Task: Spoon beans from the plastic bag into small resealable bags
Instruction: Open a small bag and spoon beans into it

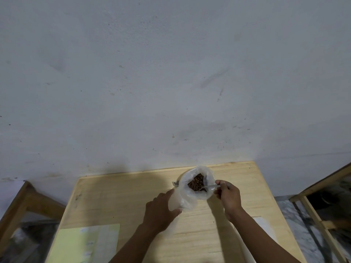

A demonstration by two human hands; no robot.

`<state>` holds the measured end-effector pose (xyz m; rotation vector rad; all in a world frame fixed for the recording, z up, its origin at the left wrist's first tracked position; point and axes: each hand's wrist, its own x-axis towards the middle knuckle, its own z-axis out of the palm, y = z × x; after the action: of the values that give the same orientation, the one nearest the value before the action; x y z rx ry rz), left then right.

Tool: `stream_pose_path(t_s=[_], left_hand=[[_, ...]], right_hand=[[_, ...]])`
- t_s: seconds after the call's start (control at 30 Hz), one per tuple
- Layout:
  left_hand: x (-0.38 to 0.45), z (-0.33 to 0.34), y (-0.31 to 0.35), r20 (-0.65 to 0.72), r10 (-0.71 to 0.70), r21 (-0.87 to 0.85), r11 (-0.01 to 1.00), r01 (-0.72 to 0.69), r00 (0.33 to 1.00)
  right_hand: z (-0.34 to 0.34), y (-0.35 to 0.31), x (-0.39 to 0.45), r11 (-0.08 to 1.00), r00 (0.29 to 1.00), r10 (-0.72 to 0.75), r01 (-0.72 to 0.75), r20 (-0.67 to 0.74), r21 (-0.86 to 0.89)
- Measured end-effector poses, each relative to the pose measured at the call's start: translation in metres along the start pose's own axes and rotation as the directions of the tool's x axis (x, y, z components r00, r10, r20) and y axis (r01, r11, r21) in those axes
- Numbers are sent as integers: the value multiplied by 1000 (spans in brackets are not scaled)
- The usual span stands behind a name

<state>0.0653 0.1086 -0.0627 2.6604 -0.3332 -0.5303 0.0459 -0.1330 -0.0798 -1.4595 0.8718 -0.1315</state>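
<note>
A person's two bare hands worked at a pale wooden table (117, 202) set against a scuffed grey-white wall (171, 73). The plastic bag (209, 173) stood open near the far edge of the table, right of centre, its rim rolled back to show a mound of brown beans (196, 182) inside. The right hand (228, 194) sat just beside the bag's right side, fingers curled around the handle of a spoon (209, 186), which reached across the rim so that its bowl lay among the beans. The left hand (160, 211) was at the bag's lower left, fingers and thumb closed on a small resealable bag (180, 200) of clear film, held up against the side of the larger bag; whether it already held any beans could not be made out. A small dark object showed behind the plastic bag on its left, too hidden to identify. At the near left corner of the table lay a yellow-green sheet (76, 245) with a stack of clear flat bags (100, 242) resting on it, well apart from the hands. A white sheet (263, 223) lay on the table beyond the right forearm. Wooden frames (313, 221) stood off both sides of the table.
</note>
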Motion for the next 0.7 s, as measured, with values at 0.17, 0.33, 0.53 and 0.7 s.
stream_pose_path(t_s=[0.17, 0.33, 0.53, 0.7], left_hand=[[-4, -8, -6, -32, 28, -94, 995, -30, 999], [-6, -18, -5, -94, 17, -120, 992, -29, 995], [-5, -25, 4, -86, 9, -92, 996, -17, 996], [-3, -31, 4, -107, 0, -85, 996, -10, 994]], right_hand=[[-12, -20, -10, 995, 993, -76, 81, -87, 61], [-25, -33, -19, 986, 986, -131, 140, -102, 88], [-25, -45, -42, 966, 978, -206, 208, -28, 152], [-16, -49, -60, 949, 960, -275, 260, 60, 178]])
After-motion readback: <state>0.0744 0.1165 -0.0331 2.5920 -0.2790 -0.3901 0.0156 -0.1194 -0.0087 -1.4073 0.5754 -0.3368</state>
